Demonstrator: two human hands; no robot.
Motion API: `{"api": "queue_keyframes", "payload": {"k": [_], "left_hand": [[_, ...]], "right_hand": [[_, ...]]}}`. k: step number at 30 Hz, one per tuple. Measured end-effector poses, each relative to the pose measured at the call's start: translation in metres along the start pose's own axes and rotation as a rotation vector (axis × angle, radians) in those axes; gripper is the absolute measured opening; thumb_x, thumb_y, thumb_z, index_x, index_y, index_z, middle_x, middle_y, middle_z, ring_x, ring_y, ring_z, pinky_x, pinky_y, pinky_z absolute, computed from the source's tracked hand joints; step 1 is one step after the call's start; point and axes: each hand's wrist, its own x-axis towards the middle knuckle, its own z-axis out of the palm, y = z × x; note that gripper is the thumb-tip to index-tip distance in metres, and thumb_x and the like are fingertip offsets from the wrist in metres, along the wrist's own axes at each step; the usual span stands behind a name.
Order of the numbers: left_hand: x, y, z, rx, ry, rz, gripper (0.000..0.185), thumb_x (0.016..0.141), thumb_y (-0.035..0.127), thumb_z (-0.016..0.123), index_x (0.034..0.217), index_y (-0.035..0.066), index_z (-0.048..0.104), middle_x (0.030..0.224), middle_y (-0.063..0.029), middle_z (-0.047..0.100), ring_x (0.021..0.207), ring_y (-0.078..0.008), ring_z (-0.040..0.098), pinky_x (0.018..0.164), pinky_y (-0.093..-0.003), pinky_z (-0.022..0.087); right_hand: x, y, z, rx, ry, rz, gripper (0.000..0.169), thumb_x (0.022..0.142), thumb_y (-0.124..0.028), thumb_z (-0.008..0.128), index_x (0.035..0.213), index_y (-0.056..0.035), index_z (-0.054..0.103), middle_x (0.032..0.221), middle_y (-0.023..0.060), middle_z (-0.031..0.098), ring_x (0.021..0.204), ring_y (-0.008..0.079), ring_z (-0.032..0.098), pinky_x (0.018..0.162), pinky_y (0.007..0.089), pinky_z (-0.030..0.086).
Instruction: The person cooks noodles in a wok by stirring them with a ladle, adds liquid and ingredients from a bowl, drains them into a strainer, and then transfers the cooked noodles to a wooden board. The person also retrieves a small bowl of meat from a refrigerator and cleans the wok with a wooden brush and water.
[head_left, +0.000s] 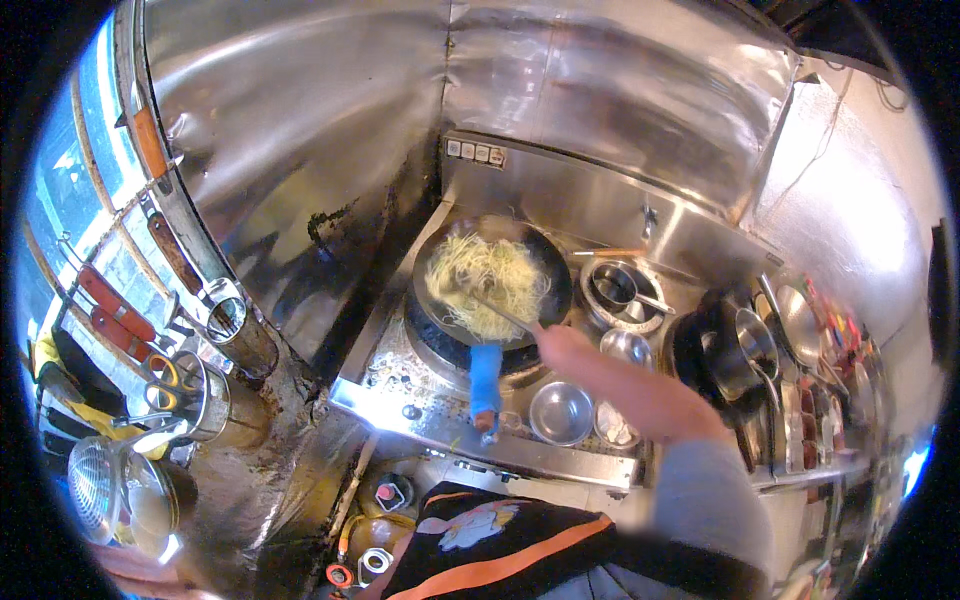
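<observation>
My right hand (559, 346) grips the handle of a metal cooking utensil (502, 311). Its working end is buried in pale, thin strands of food (495, 274), so I cannot tell whether it is a ladle or a turner. The strands lie heaped in a dark wok (556, 259) on a steel stove (375, 367). A blue-wrapped wok handle (486, 375) points towards me, with no hand on it. My left hand is out of view.
Right of the wok are a small saucepan (615, 283) resting in a larger pot, metal bowls (561, 414), and a bowl of pale pieces (616, 426). Farther right stand dark pots (724, 360). Left are scissors (161, 382) in a metal container and a strainer (94, 487).
</observation>
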Motion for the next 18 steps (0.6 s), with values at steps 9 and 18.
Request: {"api": "queue_keyframes", "payload": {"k": [9,18], "left_hand": [[-0.007,0.011,-0.012,0.048,-0.044,0.035,0.041,0.078,0.042,0.043,0.088,0.005,0.060,0.090,-0.0178,0.058,0.084,-0.0328,0.055,0.073,-0.0400,0.043],[-0.036,0.002,-0.025,0.113,-0.038,-0.056,0.041,0.078,0.040,0.041,0.088,0.005,0.060,0.093,-0.0183,0.058,0.087,-0.0330,0.055,0.075,-0.0402,0.043]], "right_hand": [[-0.078,0.045,-0.021,-0.196,-0.108,-0.078,0.032,0.077,-0.020,0.043,0.103,-0.0023,0.048,0.077,0.0194,0.058,0.071,0.0334,0.059,0.060,0.0432,0.047],[-0.014,0.094,0.033,0.222,0.479,-0.020,0.025,0.081,-0.020,0.043,0.099,-0.0054,0.052,0.076,0.0187,0.058,0.067,0.0331,0.057,0.053,0.0396,0.046]]}}
